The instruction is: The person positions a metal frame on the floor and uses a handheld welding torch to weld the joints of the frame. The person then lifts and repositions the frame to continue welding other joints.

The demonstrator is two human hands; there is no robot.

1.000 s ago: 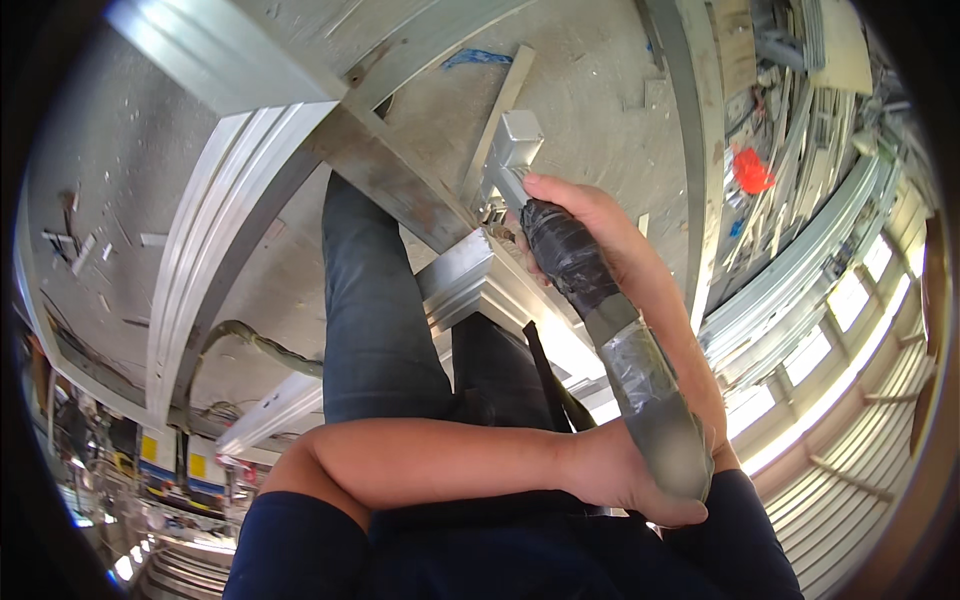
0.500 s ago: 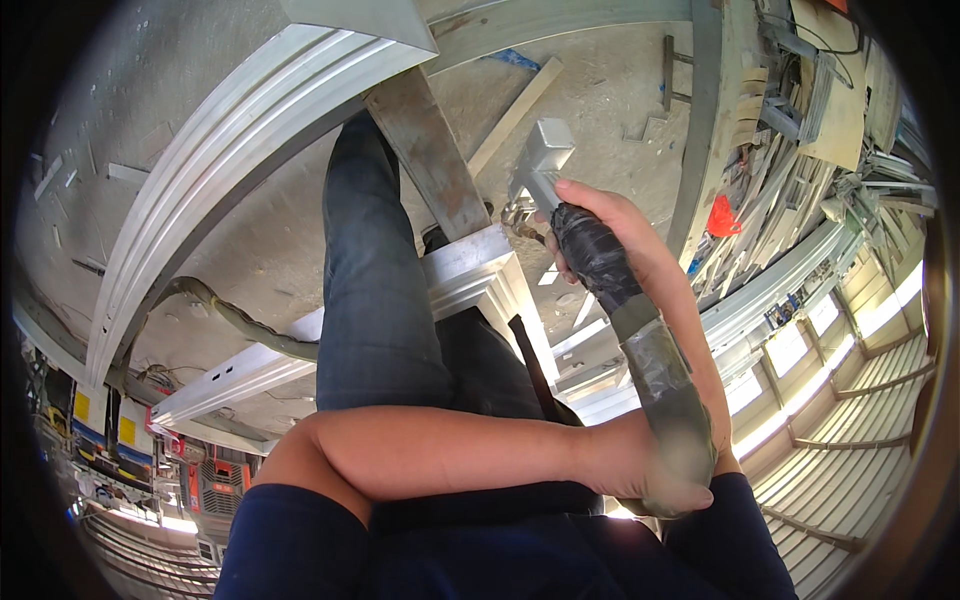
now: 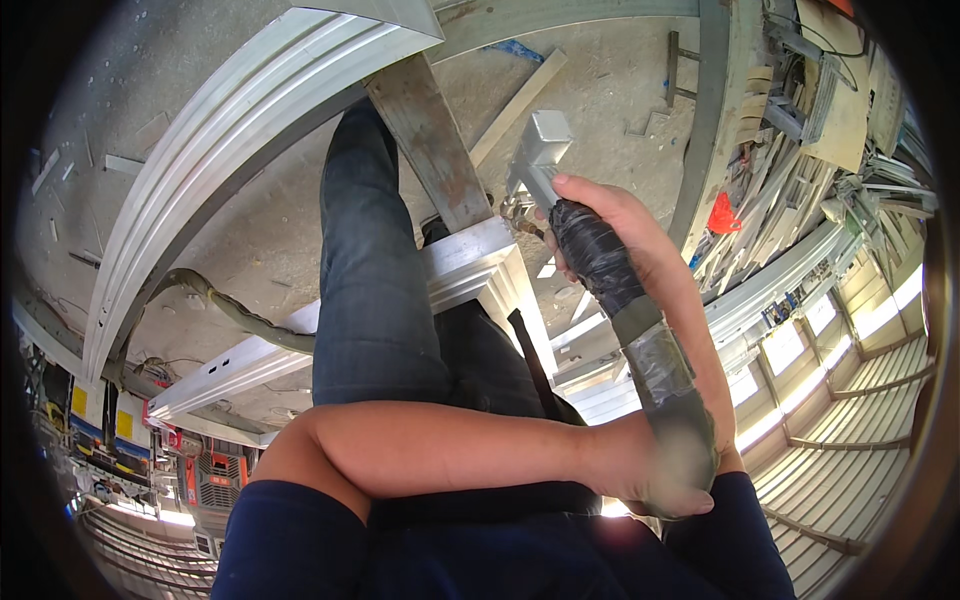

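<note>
My right hand is closed round the black-taped handle of a torch-like tool, its thumb near a silver box-shaped head. From the handle a thick grey-green hose, wrapped in tape, runs back along my right forearm. My left arm crosses my body, and the left hand is closed on that hose near my right elbow; a blurred patch hides some of its fingers. Below and left of the tool lies the mitred corner of a ridged silver metal frame. The tool's head is apart from the frame.
A large curved silver profile bends round the left, meeting a rusty flat bar. A dark hose lies by the lower frame rail. Offcuts litter the concrete floor. Stacked metal lengths and a red object are at right.
The view has shifted very slightly. Both hands keep the same hold, and the tool's head sits a touch higher in the picture.
</note>
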